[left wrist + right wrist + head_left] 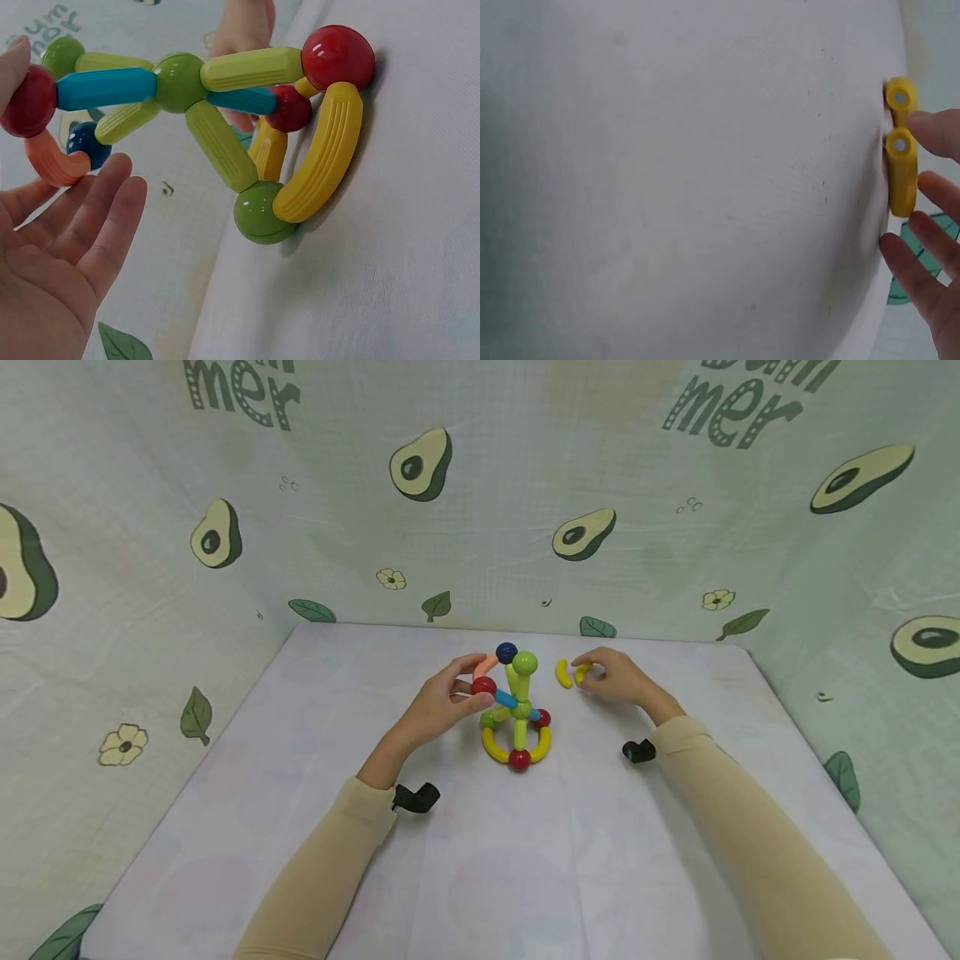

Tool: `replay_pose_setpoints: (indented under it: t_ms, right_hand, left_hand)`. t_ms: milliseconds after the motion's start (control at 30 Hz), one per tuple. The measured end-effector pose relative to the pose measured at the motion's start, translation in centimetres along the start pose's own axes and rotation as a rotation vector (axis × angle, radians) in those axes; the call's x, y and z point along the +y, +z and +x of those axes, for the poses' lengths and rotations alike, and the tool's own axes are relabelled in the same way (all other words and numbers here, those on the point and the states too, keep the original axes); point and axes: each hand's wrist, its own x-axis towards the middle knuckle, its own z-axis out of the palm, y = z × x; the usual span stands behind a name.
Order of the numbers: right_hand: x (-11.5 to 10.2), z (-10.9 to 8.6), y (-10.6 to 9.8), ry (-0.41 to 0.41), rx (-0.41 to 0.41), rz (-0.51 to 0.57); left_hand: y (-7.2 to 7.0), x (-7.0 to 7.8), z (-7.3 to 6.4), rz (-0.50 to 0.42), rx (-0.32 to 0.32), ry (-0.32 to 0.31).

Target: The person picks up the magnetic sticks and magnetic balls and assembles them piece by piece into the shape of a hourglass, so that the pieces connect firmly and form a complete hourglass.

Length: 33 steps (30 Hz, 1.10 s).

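Note:
A magnetic stick-and-ball construction (521, 733) stands on the table, with a base ring of yellow curved sticks and balls, straight green and blue sticks above. My left hand (444, 699) holds its upper left part: the thumb lies against a red ball (28, 101) and the fingers are behind an orange curved stick (56, 161), which runs to a dark blue ball (88, 145). My right hand (617, 677) has its thumb and forefinger about a yellow curved stick (902, 180) lying on the table. A second yellow curved stick (563, 673) lies just left of it.
The white table (510, 860) ends at a back edge close behind the construction and the loose sticks. A cloth printed with avocados (422, 464) hangs behind and at both sides. Black wrist mounts (416, 798) stick out from the sleeves.

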Motion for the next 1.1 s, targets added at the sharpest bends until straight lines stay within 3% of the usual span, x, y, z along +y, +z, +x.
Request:
replay_pose_setpoints:
  t_ms: [200,567,1100]
  right_hand:
    - [0.0,-0.1,-0.2,-0.034,-0.013,-0.044]
    - [-0.3,-0.7,-0.9,0.037,-0.076,-0.058]
    - [-1.0,-1.1,-1.1,0.030,-0.136,-0.134]
  left_hand:
    - [0.0,0.1,0.0,-0.006,-0.001,0.005]
    - [0.0,0.0,0.0,0.004,0.004,0.006]
    - [-0.1,0.0,0.1,-0.005,-0.004,-0.005]
